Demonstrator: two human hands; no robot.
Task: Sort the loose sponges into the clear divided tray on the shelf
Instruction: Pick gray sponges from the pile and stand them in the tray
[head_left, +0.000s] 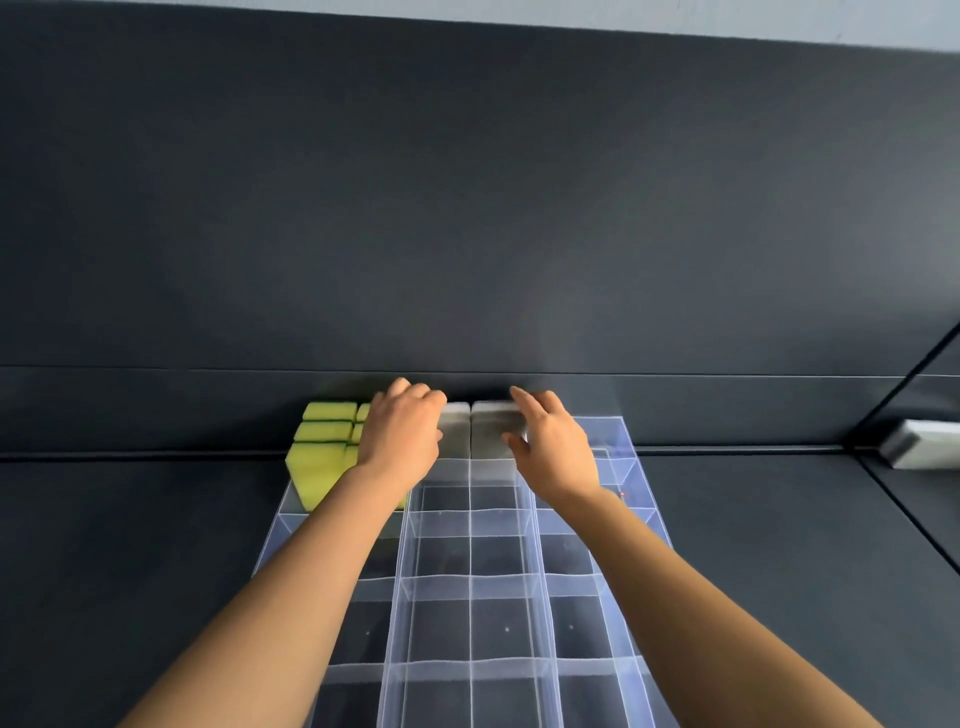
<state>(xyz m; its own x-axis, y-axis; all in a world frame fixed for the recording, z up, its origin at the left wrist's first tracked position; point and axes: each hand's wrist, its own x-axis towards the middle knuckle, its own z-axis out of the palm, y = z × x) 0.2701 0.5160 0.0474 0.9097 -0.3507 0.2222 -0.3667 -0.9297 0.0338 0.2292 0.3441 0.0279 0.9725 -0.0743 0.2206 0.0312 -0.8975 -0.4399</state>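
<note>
1. Head view: two grey sponges stand side by side in the far middle cells of the clear tray (543, 571), long sides running away toward the back wall
2. Left hand (402, 434) hunches over the left grey sponge (454, 427), fingers curled down; whether it grips, I cannot tell
3. Right hand (553, 449) rests spread on the right grey sponge (491, 427), fingers fairly straight
4. Yellow sponges (322, 441) fill the far-left cells, just left of the left hand

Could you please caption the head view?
Left hand and right hand touch grey sponges at the clear divided tray's far end, beside yellow sponges.
</note>
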